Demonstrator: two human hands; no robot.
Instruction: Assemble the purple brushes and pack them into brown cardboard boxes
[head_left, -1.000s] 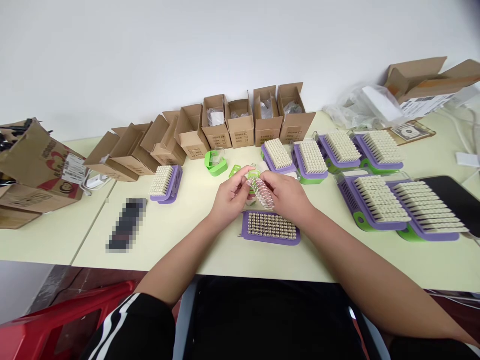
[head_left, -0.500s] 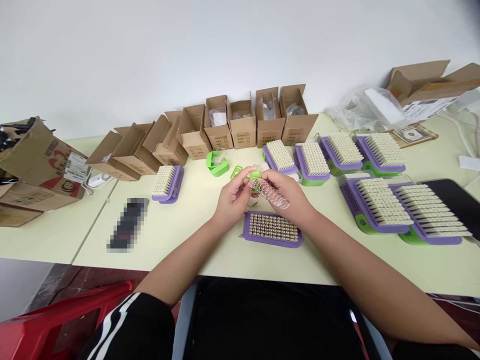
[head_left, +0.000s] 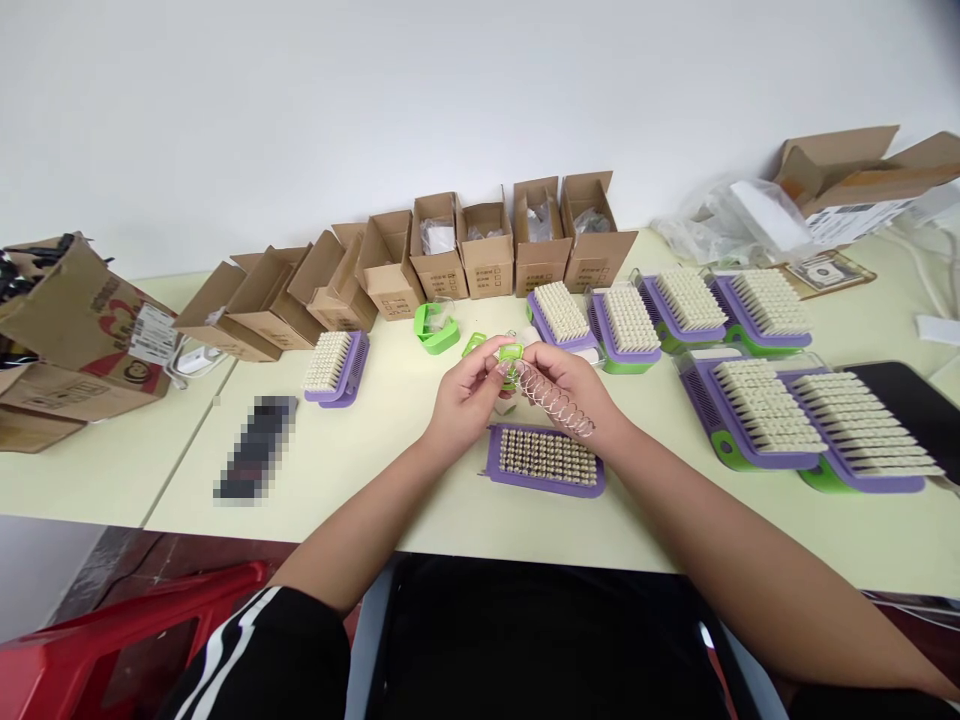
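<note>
Fingers of left hand (head_left: 469,400) curl closed, tips pinching small green plastic clip (head_left: 511,353), while right hand's fingers wrap partly round metal wire coil (head_left: 553,400), exact grip hidden; coil runs slantwise from clip past right hand (head_left: 570,395), above purple-based brush (head_left: 544,458) lying bristles up on pale table (head_left: 360,470). Head view also shows row of open cardboard boxes (head_left: 487,250) along table's far edge, w/ clear plastic bags (head_left: 438,237) inside several, and green plastic holder (head_left: 436,330) just in front of boxes, clear plastic in it.
</note>
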